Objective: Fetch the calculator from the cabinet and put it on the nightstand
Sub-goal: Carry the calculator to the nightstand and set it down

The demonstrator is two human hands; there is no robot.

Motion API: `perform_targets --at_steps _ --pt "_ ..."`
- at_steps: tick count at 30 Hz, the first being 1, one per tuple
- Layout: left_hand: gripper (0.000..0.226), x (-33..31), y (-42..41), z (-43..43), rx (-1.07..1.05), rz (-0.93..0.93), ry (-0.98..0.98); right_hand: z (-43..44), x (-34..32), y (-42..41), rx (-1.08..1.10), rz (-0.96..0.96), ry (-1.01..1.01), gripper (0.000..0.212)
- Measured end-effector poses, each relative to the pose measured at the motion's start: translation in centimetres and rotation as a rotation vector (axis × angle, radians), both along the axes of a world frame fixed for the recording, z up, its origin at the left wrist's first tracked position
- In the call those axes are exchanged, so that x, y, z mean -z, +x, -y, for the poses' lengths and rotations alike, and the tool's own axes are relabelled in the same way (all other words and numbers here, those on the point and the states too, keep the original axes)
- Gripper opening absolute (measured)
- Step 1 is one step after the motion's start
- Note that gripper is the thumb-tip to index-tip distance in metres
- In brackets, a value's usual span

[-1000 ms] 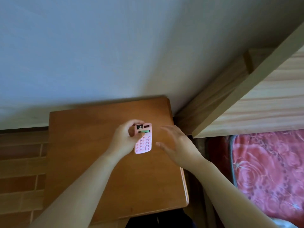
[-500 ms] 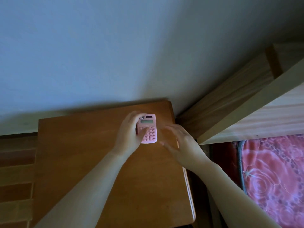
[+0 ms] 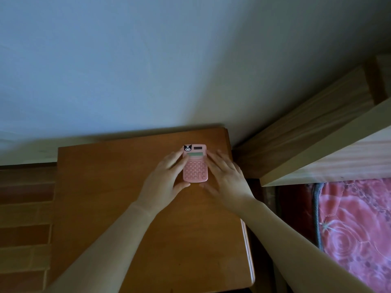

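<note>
Head view: both forearms reach forward over the nightstand (image 3: 105, 208). Left hand (image 3: 163, 180) and right hand (image 3: 227, 178) flank the pink calculator (image 3: 195, 163), fingers spread and touching its long edges, thumbs at its near end. Calculator lies flat, face up, near the far right corner by the wall (image 3: 148, 60)

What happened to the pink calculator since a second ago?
The left hand carried the calculator toward the wall and laid it flat on the nightstand. The right hand, apart before, has come up against its right edge. Keys still face up, and the left fingers still touch it.
</note>
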State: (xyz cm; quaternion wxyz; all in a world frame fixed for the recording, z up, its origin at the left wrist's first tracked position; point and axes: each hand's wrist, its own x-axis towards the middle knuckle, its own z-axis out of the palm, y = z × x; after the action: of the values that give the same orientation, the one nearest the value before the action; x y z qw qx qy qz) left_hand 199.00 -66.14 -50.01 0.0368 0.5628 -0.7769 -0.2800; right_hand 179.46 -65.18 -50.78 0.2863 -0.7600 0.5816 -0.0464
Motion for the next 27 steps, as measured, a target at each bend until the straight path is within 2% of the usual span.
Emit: perform_targets --at_steps 11,16,22,27 --pt "0.07 0.4 -1.9 1.7 -0.004 0.027 -0.066 2.1 0.4 -0.7 0.016 -0.051 0.013 0.067" --pt "0.069 -0.9 -1.7 1.6 -0.006 -0.002 -0.009 2.0 -1.1 -0.3 0.053 -0.035 0.037 0.068" --pt "0.057 -7.6 -0.5 0.1 -0.019 -0.024 0.01 0.9 -7.3 0.1 0.205 0.021 0.078 0.064" --pt "0.058 -16.0 -0.1 -1.3 -0.001 -0.085 0.027 -1.0 -16.3 0.5 0.228 0.124 0.033 0.059"
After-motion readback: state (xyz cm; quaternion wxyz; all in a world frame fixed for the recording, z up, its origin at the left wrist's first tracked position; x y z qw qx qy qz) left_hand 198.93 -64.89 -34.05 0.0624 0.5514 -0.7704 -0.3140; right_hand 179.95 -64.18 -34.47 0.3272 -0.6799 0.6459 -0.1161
